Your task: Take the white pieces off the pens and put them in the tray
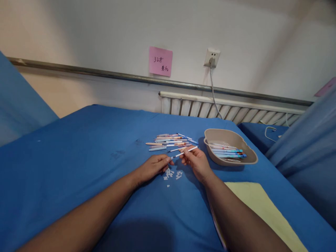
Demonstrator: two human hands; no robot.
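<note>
A thin white pen refill (pixel 193 149) slants between my two hands. My right hand (pixel 197 161) is closed around its upper part, with the white end sticking out past the fingers. At its dark lower end, my left hand (pixel 154 166) pinches the tip; whether a small pale piece sits between those fingers is hard to tell. Just below the hands lie several small white plastic pieces (pixel 168 173), with a few more (pixel 179 174) to their right. Behind the hands is a loose pile of pen parts (pixel 168 140), with pastel barrels and more refills.
A beige plastic basket (pixel 252 155) holding blue and clear pens stands on the right. A yellow cloth (pixel 254 196) lies in front of it, under my right forearm. The blue sheet (pixel 78 168) reaches back to a wall with a metal rail (pixel 110 74) and radiator (pixel 189 106).
</note>
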